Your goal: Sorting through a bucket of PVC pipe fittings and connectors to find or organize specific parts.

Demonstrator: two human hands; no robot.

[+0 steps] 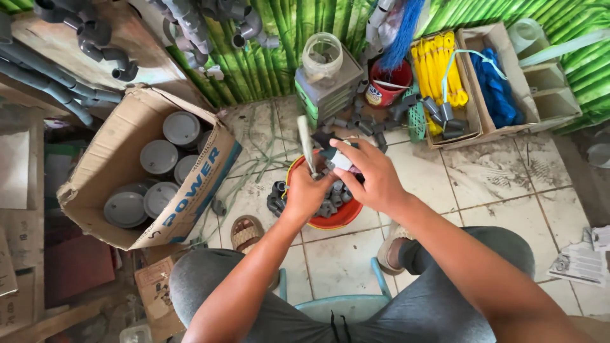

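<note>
My left hand is closed around the lower end of a thin pale stick-like tool that points up and away. My right hand grips a small dark grey fitting with a white patch, held right beside the tool. Both hands hover over an orange-red bowl on the tiled floor, filled with several small grey pipe fittings. I sit on a pale blue chair, knees apart, feet in sandals.
A cardboard box with several grey round caps lies at the left. Grey pipes lean at the top left. Behind the bowl are a clear jar, a red bucket, loose fittings, and boxes with yellow and blue cord.
</note>
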